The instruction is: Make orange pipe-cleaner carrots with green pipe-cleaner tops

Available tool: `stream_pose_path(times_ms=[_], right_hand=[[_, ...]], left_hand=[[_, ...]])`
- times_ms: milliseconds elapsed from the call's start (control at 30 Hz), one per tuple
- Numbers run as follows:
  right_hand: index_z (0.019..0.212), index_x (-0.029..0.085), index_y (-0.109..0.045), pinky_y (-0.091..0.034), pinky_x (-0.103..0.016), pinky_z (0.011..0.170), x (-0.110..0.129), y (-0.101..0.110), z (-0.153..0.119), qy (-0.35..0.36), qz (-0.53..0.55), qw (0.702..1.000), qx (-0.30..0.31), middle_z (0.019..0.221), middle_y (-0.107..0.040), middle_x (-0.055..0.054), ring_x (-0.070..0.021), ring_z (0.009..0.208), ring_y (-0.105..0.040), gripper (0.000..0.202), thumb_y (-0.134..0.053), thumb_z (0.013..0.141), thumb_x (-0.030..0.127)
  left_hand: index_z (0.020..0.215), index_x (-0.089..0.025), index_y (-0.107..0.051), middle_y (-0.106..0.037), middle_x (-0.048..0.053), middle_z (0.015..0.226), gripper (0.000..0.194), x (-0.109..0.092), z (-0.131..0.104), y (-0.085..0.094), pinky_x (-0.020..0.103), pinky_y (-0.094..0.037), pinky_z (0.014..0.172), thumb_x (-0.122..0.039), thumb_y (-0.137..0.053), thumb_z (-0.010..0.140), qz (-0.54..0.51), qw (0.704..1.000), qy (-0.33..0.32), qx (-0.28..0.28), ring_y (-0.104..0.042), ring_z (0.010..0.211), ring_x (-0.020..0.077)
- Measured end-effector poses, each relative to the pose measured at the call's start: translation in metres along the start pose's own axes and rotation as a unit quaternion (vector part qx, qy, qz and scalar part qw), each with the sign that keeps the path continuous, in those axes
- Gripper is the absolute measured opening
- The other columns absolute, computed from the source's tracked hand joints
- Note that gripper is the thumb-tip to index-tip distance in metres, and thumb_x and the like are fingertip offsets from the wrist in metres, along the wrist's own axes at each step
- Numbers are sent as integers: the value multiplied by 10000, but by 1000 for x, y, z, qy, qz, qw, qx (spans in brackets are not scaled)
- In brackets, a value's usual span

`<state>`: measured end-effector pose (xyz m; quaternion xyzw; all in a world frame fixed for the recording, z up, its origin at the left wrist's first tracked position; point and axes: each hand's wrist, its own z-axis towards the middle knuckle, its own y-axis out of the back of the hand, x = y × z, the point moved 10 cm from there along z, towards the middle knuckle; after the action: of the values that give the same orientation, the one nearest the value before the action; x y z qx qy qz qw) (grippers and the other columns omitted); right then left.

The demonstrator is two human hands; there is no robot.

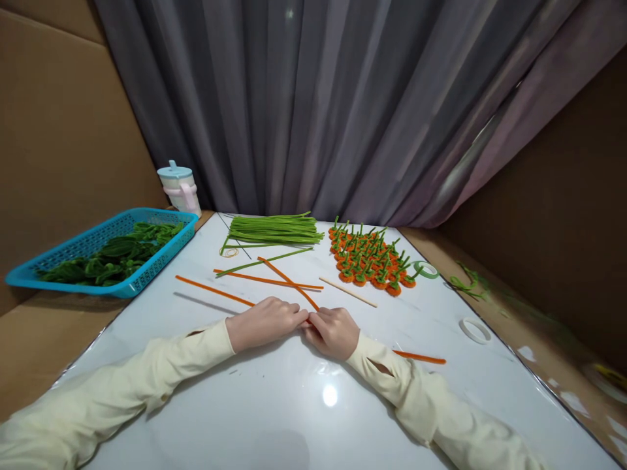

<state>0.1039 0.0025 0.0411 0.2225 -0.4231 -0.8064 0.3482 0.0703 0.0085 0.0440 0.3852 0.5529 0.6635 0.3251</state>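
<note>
My left hand (267, 321) and my right hand (336, 331) meet above the middle of the table, fingertips pinched close together. An orange pipe cleaner (214, 290) sticks out to the left from my left hand, raised above its shadow. On the other side, an orange length (420, 357) shows past my right wrist; whether it is the same piece is hidden. Another orange pipe cleaner (287, 281) runs down to my right fingers, crossing an orange one (245, 277) on the table. Whether my right hand touches it, I cannot tell. A thin wooden stick (349, 292) lies just beyond.
Behind lies a bundle of green pipe cleaners (274, 230). Several small orange pieces with green stems (369, 261) stand at the back right, near green tape (426, 269) and a white ring (475, 330). At left are a blue basket (134, 285) of green leaf-like pieces and a lidded cup (181, 189).
</note>
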Motion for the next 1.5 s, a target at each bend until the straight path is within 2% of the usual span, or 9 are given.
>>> stream_pose_path(times_ms=[200, 400, 767, 933, 1100, 1267, 1367, 1433, 1500], right_hand=[[1053, 100, -484, -308, -257, 460, 0, 0, 2, -8, 26, 999, 22, 598, -628, -7, -132, 518, -560, 297, -403, 829, 276], [1080, 88, -473, -335, -261, 458, 1, -2, 0, 5, 29, 999, 28, 627, -646, -21, -141, 527, -579, 306, -392, 845, 265], [1162, 75, -428, -345, -271, 469, 2, 0, 2, 3, 48, 998, 48, 647, -640, -25, -151, 522, -564, 389, -388, 806, 226], [1312, 86, -273, -333, -269, 488, 9, 4, 1, 65, 60, 987, 136, 720, -643, -32, -163, 576, -570, 633, -394, 695, 160], [1371, 115, -197, -315, -253, 492, -7, 7, -4, -2, 27, 965, 261, 856, -671, -52, -159, 634, -602, 721, -452, 698, 164], [1155, 166, -498, -267, -250, 438, -13, 6, -19, -44, -64, 946, 315, 795, -681, -40, -141, 547, -606, 380, -432, 788, 96], [1049, 158, -568, -262, -258, 425, -28, 23, -21, -56, -145, 932, 327, 773, -676, -53, -138, 505, -590, 357, -435, 757, 2], [1058, 156, -580, -303, -257, 455, -45, 54, -8, -68, -205, 933, 289, 810, -679, -76, -151, 563, -604, 381, -443, 745, -11], [1065, 142, -592, -354, -259, 510, -60, 96, 14, -63, -264, 936, 223, 871, -677, -95, -182, 698, -621, 352, -450, 766, 24]], left_hand=[[824, -124, -463, -569, 58, 700, 162, -14, -1, -9, 305, -410, 449, -34, -330, 846, 75, 994, -66, -31, -565, 560, 203], [812, -104, -472, -550, 67, 678, 215, -19, -5, -12, 306, -445, 451, -27, -275, 850, 96, 984, -106, -108, -554, 549, 189], [830, -104, -484, -561, 75, 654, 234, -13, -5, -20, 295, -420, 433, -48, -258, 860, 71, 984, -107, -120, -552, 529, 188], [881, -102, -492, -583, 79, 634, 199, -7, -3, -25, 277, -403, 437, -96, -293, 885, 60, 987, -92, -113, -573, 535, 188], [826, -134, -478, -563, 33, 616, 252, -2, -2, -15, 265, -350, 421, -206, -262, 934, 69, 986, -38, -149, -556, 481, 158], [746, -141, -475, -557, 28, 601, 362, 10, -2, -2, 247, -293, 428, -302, -226, 952, 51, 984, 10, -170, -548, 485, 142], [694, -143, -488, -555, 31, 570, 458, 19, -2, 7, 246, -270, 433, -441, -232, 929, 16, 991, -13, -134, -527, 467, 138], [654, -145, -498, -545, 27, 537, 489, 26, -5, 21, 247, -270, 444, -487, -257, 910, -13, 993, -39, -112, -501, 451, 130], [703, -142, -539, -576, 32, 597, 434, 42, -12, 46, 244, -285, 471, -411, -284, 929, -37, 992, -16, -122, -500, 480, 119]])
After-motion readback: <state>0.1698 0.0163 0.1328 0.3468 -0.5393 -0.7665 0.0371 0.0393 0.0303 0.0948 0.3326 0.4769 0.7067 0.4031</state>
